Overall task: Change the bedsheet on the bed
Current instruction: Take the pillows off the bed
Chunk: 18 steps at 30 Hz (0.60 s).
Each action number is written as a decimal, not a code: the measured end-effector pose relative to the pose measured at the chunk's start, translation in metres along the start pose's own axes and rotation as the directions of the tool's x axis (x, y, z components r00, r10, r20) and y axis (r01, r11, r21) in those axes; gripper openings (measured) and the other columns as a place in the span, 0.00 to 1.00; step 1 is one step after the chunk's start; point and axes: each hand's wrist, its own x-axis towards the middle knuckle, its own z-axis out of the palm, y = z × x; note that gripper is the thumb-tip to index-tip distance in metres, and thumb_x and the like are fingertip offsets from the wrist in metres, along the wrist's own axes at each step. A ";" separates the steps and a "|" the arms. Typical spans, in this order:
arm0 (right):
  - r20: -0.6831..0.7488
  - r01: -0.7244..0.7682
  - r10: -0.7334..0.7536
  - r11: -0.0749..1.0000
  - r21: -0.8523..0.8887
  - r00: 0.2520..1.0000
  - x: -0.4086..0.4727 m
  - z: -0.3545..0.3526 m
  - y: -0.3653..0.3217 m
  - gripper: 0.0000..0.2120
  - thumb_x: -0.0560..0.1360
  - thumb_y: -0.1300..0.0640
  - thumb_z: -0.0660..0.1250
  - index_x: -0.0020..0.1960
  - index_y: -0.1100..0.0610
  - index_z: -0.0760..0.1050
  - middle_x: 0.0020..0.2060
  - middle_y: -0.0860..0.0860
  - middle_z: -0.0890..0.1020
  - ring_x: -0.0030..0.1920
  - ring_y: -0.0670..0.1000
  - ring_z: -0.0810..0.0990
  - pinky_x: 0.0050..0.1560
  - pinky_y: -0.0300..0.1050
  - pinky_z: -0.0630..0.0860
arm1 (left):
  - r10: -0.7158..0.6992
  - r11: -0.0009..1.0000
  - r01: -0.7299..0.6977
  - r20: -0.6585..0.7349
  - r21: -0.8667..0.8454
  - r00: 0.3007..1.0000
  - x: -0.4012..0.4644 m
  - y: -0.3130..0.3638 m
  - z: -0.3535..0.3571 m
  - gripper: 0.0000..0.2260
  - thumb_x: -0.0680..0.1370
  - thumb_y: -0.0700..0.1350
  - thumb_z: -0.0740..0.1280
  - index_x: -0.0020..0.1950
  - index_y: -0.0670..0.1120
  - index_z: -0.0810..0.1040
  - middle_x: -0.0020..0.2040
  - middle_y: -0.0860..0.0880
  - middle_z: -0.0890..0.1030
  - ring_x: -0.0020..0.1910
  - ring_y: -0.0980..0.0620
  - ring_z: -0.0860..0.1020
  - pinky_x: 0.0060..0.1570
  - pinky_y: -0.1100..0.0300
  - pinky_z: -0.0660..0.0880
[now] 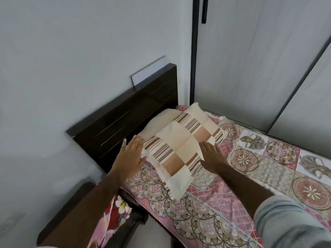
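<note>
A cream and brown striped pillow (180,145) lies at the head of the bed, on a pink patterned bedsheet (254,169) spread across the mattress. My left hand (131,154) is flat with straight fingers against the pillow's left edge. My right hand (213,156) lies flat with straight fingers at the pillow's right side, touching it. Neither hand holds anything. A red floral cloth (114,212) hangs at the bed's near left corner, below my left forearm.
A dark wooden headboard (125,119) stands against the white wall (71,59). Pale wardrobe doors (250,59) run along the bed's far side. A dark wooden piece (68,212) sits at the lower left beside the bed.
</note>
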 end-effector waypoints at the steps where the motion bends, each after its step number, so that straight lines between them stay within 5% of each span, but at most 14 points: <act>1: 0.035 -0.047 0.045 0.997 0.061 0.998 0.015 0.009 0.002 0.37 0.82 0.44 0.58 0.81 0.59 0.43 0.80 0.56 0.52 0.80 0.57 0.51 0.79 0.57 0.47 | 0.012 1.000 -0.011 0.040 -0.014 0.999 0.023 -0.006 0.008 0.32 0.84 0.57 0.54 0.83 0.45 0.48 0.83 0.44 0.51 0.82 0.47 0.48 0.80 0.42 0.46; 7: 0.326 -0.412 0.285 0.794 0.446 0.901 0.079 0.071 0.015 0.38 0.80 0.46 0.64 0.81 0.58 0.48 0.78 0.59 0.59 0.75 0.62 0.63 0.72 0.60 0.67 | 0.027 0.993 0.004 0.254 -0.120 0.967 0.154 -0.033 0.084 0.29 0.84 0.54 0.58 0.82 0.46 0.55 0.82 0.44 0.57 0.81 0.44 0.56 0.78 0.40 0.56; 10: 0.472 -0.563 0.323 0.604 0.564 0.820 0.095 0.105 0.022 0.38 0.81 0.46 0.63 0.81 0.59 0.48 0.80 0.59 0.54 0.78 0.62 0.57 0.75 0.60 0.61 | 0.081 0.987 -0.028 0.342 -0.156 0.936 0.193 -0.028 0.123 0.29 0.84 0.54 0.59 0.82 0.47 0.55 0.82 0.44 0.56 0.80 0.43 0.56 0.77 0.40 0.58; 14: 0.566 -0.680 0.385 0.315 0.661 0.729 0.120 0.155 0.033 0.33 0.81 0.48 0.65 0.78 0.61 0.55 0.77 0.60 0.62 0.74 0.60 0.65 0.72 0.56 0.68 | 0.136 0.981 -0.074 0.371 -0.178 0.919 0.256 -0.022 0.177 0.29 0.84 0.56 0.59 0.82 0.50 0.53 0.83 0.44 0.51 0.81 0.41 0.53 0.77 0.39 0.55; 18: 0.639 -0.709 0.449 -0.019 0.705 0.624 0.145 0.198 0.032 0.27 0.82 0.48 0.64 0.74 0.62 0.61 0.72 0.58 0.68 0.71 0.59 0.70 0.65 0.47 0.73 | 0.115 0.941 0.031 0.404 -0.336 0.907 0.297 -0.011 0.225 0.32 0.83 0.57 0.62 0.83 0.51 0.52 0.83 0.43 0.50 0.81 0.41 0.52 0.77 0.38 0.55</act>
